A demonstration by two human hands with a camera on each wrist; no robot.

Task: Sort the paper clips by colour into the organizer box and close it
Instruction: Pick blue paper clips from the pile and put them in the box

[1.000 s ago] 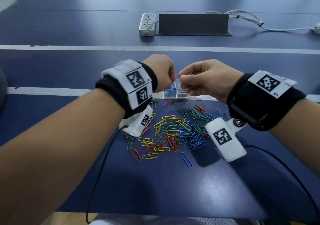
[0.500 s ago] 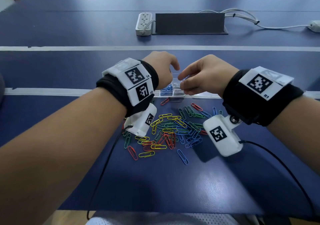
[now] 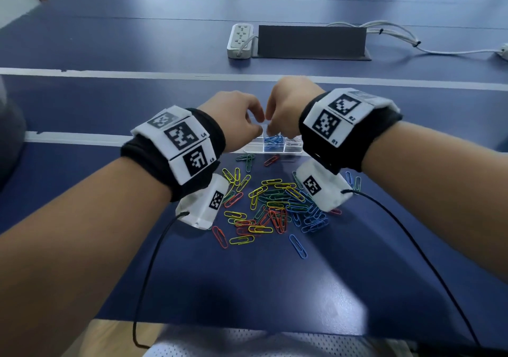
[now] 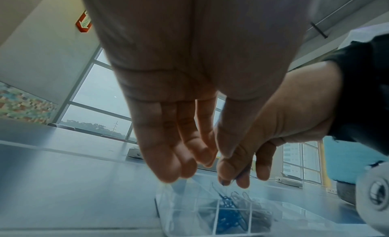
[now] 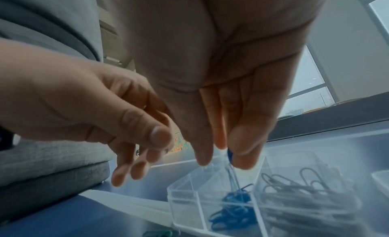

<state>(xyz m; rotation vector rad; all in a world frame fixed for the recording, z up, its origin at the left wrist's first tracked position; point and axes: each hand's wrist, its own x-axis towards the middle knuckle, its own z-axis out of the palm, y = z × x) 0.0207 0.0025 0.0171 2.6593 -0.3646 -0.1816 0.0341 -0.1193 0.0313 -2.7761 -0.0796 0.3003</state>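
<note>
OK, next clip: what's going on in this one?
A person is sorting paper clips into a clear organizer box. The right hand pinches blue clips over the compartment already holding blue clips; the left hand hovers beside it, holding nothing visible. A mixed pile of coloured clips is unsorted on the blue table.

Your head view is evenly lit by soft daylight, with pale glare across the far table [image 3: 165,13] and blurred shadows near you. Both wrist views are backlit by windows [image 4: 99,97], leaving palms dim; edges curve strongly, and the organizer box [image 5: 210,207] looks hazy.
</note>
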